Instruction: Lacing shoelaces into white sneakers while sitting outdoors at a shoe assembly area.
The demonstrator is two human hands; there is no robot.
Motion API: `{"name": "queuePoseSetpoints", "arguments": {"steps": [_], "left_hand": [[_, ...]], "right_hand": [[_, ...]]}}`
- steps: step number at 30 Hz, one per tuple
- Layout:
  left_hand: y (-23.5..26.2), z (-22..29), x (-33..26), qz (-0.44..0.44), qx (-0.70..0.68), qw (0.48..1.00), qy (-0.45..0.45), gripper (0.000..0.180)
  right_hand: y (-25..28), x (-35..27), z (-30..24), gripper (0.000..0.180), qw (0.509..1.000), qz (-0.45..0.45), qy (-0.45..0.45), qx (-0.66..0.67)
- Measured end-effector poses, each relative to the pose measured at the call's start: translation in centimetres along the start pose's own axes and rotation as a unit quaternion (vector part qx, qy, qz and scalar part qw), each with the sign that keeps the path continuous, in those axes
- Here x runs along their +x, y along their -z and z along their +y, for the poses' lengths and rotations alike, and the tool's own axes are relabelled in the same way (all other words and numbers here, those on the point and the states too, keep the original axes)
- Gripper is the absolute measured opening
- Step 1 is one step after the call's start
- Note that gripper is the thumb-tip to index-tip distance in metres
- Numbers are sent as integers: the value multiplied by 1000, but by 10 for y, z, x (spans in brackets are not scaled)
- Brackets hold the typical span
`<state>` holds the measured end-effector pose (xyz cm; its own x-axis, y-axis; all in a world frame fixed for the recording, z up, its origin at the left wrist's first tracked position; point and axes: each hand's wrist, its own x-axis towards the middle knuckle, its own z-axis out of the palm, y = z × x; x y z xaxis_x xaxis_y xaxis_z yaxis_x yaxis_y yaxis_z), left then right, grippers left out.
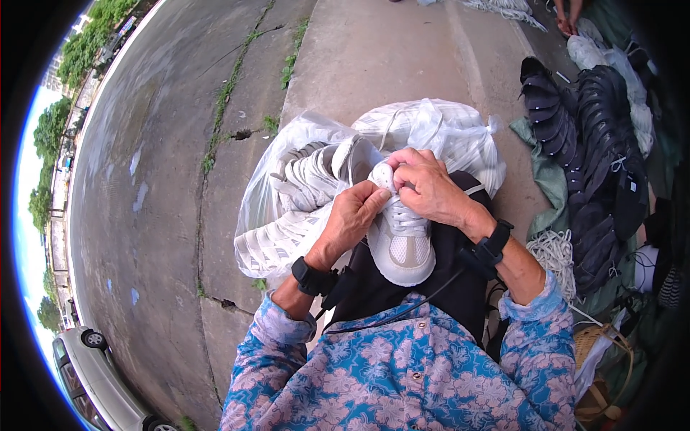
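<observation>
Just past my knees lie two clear plastic bags on the concrete, both stuffed with white sneakers. The left bag (pixel 277 208) gapes open toward me; the right bag (pixel 445 133) is knotted shut at its far corner.

A person is wearing a long-sleeved shirt (pixel 402 373) printed with pale pink flowers on a bright blue ground, buttoned down the front with small light buttons. The sleeve cuffs are sitting pushed up above both wrists, bunching in soft folds. A black band with a boxy black module is wrapping the left wrist (pixel 313 276), and a matching black band is circling the right wrist (pixel 492 244). A thin black cable (pixel 424 298) is running from the right wristband across dark trousers (pixel 402 287) toward the shirt front, another short lead hanging by the left band.
</observation>
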<state>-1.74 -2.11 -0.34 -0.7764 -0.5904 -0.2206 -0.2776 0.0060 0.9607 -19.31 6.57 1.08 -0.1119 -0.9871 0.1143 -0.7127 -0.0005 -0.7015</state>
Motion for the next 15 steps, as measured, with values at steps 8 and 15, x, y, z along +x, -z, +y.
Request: {"name": "queuePoseSetpoints", "arguments": {"steps": [8,15], "left_hand": [[1,12,1,-17,13,1000,10,29],[46,49,-16,-12,-128,990,64,24]], "right_hand": [[6,-6,4,7,998,27,48,2],[58,-49,30,4,970,176,21,-169]]}}
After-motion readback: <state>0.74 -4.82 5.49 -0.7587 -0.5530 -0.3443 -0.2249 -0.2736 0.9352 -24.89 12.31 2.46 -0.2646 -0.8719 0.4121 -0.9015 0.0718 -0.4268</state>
